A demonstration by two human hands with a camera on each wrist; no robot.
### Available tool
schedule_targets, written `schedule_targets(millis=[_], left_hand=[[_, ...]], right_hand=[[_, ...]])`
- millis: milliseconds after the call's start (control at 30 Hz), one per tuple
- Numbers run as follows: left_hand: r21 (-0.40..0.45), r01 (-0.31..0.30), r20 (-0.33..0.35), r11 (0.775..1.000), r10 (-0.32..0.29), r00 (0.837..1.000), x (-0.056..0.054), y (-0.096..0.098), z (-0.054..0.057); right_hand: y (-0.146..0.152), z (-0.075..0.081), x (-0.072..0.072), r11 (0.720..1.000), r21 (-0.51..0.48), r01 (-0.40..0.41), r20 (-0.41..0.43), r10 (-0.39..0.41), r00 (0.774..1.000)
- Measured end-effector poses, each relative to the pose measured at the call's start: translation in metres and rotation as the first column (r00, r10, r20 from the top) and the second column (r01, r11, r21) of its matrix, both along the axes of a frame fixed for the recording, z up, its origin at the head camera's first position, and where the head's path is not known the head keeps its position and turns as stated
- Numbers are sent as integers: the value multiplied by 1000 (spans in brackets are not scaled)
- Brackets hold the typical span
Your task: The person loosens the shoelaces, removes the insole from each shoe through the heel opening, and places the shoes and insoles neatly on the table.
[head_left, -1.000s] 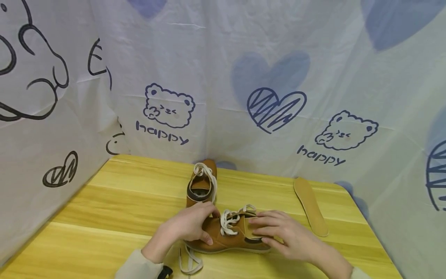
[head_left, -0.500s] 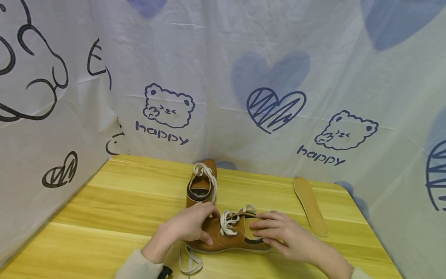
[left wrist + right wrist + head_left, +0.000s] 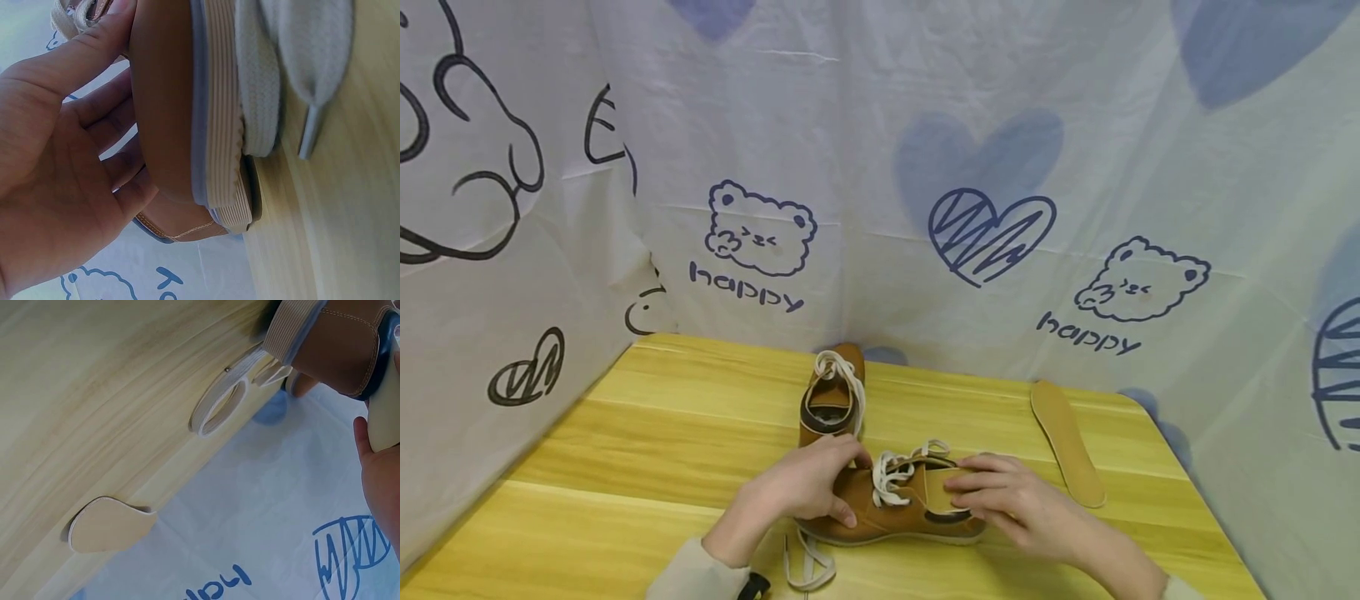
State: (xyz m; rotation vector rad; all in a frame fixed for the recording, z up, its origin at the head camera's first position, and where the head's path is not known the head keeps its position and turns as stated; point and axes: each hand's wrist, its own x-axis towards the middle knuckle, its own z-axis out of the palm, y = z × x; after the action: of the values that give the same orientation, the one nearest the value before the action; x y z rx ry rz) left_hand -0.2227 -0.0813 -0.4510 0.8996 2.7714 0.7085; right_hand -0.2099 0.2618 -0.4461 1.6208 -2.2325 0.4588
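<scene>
A brown lace-up shoe (image 3: 891,521) with white laces (image 3: 891,479) lies sideways before me, toe to the left. Its toe is in my left hand (image 3: 805,482), thumb on the near side, fingers round the far side. In the left wrist view the brown upper (image 3: 165,112) sits between thumb and fingers. A tan insole (image 3: 942,493) shows in the shoe's opening at the heel. My right hand (image 3: 1030,507) holds this insole's end, fingertips on top. The right wrist view shows its pale underside (image 3: 382,419) projecting past the dark heel collar; the insole's front is hidden inside the shoe.
Behind the toe stands a matching brown shoe (image 3: 850,357), its laces loose over its opening. Another tan insole (image 3: 1067,446) lies at the right on the wooden table (image 3: 685,433). A loose lace end (image 3: 820,573) trails in front. Printed cloth (image 3: 880,208) hangs behind.
My right hand has shifted slightly right, its fingertips drawing back a little along the insole, baring more of it. The left hand and the shoe keep their places; the head view moved slightly.
</scene>
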Motion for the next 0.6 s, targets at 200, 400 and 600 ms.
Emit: schedule_targets(millis=[200, 400, 600], left_hand=[[0, -1, 3, 1000, 1, 1000, 1, 0, 0], [3, -2, 6, 1000, 2, 1000, 1, 0, 1], [6, -4, 5, 1000, 4, 1000, 1, 0, 1]], right_hand=[[5, 0, -1, 1000, -15, -18, 7, 18, 1000], [10, 4, 1, 999, -33, -12, 39, 14, 999], [15, 8, 3, 999, -39, 7, 65, -5, 998]])
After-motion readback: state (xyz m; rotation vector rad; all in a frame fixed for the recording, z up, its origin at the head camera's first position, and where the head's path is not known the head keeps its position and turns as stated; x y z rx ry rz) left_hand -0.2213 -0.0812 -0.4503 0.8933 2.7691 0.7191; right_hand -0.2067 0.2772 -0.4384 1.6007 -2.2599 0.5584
